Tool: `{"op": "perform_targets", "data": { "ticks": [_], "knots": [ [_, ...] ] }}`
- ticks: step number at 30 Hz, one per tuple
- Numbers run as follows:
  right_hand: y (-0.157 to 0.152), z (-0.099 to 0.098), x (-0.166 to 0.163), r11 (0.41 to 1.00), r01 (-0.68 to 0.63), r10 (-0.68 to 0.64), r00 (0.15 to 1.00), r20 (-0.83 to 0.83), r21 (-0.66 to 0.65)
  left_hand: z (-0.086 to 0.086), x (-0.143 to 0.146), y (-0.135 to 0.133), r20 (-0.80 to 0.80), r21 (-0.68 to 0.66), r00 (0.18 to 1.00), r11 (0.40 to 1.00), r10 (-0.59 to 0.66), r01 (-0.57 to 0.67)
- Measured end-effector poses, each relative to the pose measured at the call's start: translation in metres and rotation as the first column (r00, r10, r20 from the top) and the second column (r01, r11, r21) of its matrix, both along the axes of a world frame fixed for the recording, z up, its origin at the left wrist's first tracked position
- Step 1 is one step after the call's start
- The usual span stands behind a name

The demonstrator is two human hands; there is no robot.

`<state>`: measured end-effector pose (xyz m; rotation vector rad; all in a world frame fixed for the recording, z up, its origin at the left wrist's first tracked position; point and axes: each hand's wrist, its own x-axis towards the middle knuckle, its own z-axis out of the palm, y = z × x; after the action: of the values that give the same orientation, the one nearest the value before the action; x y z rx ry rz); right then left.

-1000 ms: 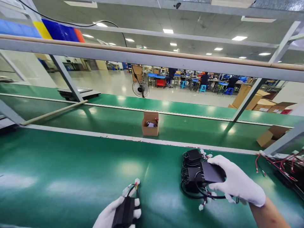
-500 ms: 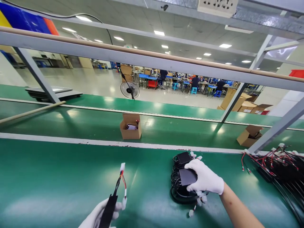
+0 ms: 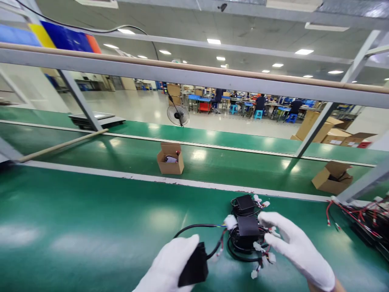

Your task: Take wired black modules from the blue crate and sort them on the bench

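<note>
Green matte workbench (image 3: 91,227) up front: white-gloved left hand (image 3: 170,267) closed round a small black rectangular adapter (image 3: 193,271) (gripped by the body, so its black lead (image 3: 197,225) loops free), white-gloved right hand (image 3: 298,251) open, fingers spread, touching the pile of matching black adapters (image 3: 246,229) just beside it.

Factory assembly hall: green conveyor belt (image 3: 91,227) near, metal frame rail (image 3: 194,79) overhead, far workbenches (image 3: 243,106) with seated workers, stacked cartons (image 3: 316,125) right.
</note>
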<state>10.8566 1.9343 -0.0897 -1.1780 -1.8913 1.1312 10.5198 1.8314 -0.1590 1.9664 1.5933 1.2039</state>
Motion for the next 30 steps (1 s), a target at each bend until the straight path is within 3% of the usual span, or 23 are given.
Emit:
{"op": "perform_targets", "data": {
  "ticks": [1,3,5,7,10,13,15,17,18,20,21,22,23,24,26,28,30],
  "knots": [
    [-0.008,-0.012,-0.013,0.99,-0.033,0.012,0.989,-0.147,-0.138,0.001,0.007,0.002,-0.045,0.036,0.998,0.998,-0.044,0.046],
    [-0.022,-0.039,-0.045,0.903,-0.251,0.104,0.916,-0.388,-0.35,0.004,0.02,0.006,-0.144,0.119,0.985,0.986,-0.099,0.117],
    [-0.034,-0.056,-0.077,0.839,-0.319,0.07,0.867,-0.493,-0.441,0.011,0.031,0.01,-0.229,0.203,0.968,0.967,-0.108,0.156],
    [-0.04,-0.059,-0.099,0.85,-0.281,0.036,0.875,-0.483,-0.446,0.02,0.038,0.012,-0.28,0.243,0.953,0.951,-0.119,0.191],
    [-0.043,-0.044,-0.11,0.887,-0.208,0.017,0.908,-0.42,-0.413,0.027,0.037,0.014,-0.301,0.263,0.943,0.938,-0.145,0.228],
    [-0.041,-0.035,-0.109,0.895,-0.186,0.004,0.912,-0.411,-0.405,0.021,0.03,0.012,-0.28,0.323,0.944,0.909,-0.173,0.262],
    [-0.04,-0.037,-0.108,0.898,-0.183,-0.006,0.903,-0.429,-0.399,0.014,0.026,0.011,-0.162,0.339,0.974,0.918,-0.157,0.204],
    [-0.038,-0.044,-0.108,0.899,-0.173,-0.03,0.892,-0.452,-0.402,0.01,0.025,0.011,0.154,0.197,0.982,0.978,-0.107,0.076],
    [-0.036,-0.048,-0.108,0.899,-0.166,-0.042,0.888,-0.457,-0.405,0.01,0.025,0.012,0.353,0.047,0.933,0.997,-0.073,0.06],
    [-0.033,-0.055,-0.107,0.905,-0.151,-0.058,0.883,-0.467,-0.399,0.016,0.027,0.014,0.629,-0.259,0.777,0.944,0.004,0.205],
    [-0.031,-0.058,-0.106,0.908,-0.149,-0.057,0.881,-0.469,-0.391,0.02,0.027,0.016,0.668,-0.349,0.744,0.891,0.019,0.29],
    [-0.03,-0.059,-0.105,0.914,-0.151,-0.051,0.879,-0.474,-0.378,0.024,0.027,0.017,0.646,-0.398,0.763,0.859,0.013,0.323],
    [-0.029,-0.06,-0.103,0.922,-0.151,-0.044,0.873,-0.486,-0.356,0.028,0.027,0.018,0.57,-0.396,0.821,0.866,-0.028,0.305],
    [-0.028,-0.06,-0.101,0.933,-0.151,-0.037,0.864,-0.502,-0.328,0.03,0.026,0.019,0.452,-0.321,0.887,0.91,-0.095,0.261],
    [-0.029,-0.059,-0.099,0.954,-0.132,-0.032,0.847,-0.53,-0.269,0.028,0.021,0.02,0.15,0.036,0.964,0.976,-0.218,0.215],
    [-0.032,-0.058,-0.098,0.971,-0.097,-0.041,0.835,-0.548,-0.22,0.02,0.016,0.02,-0.113,0.389,0.965,0.883,-0.238,0.264],
    [-0.036,-0.058,-0.099,0.975,-0.074,-0.057,0.831,-0.553,-0.212,0.008,0.012,0.019,-0.232,0.537,0.958,0.798,-0.171,0.273]
  ]
}}
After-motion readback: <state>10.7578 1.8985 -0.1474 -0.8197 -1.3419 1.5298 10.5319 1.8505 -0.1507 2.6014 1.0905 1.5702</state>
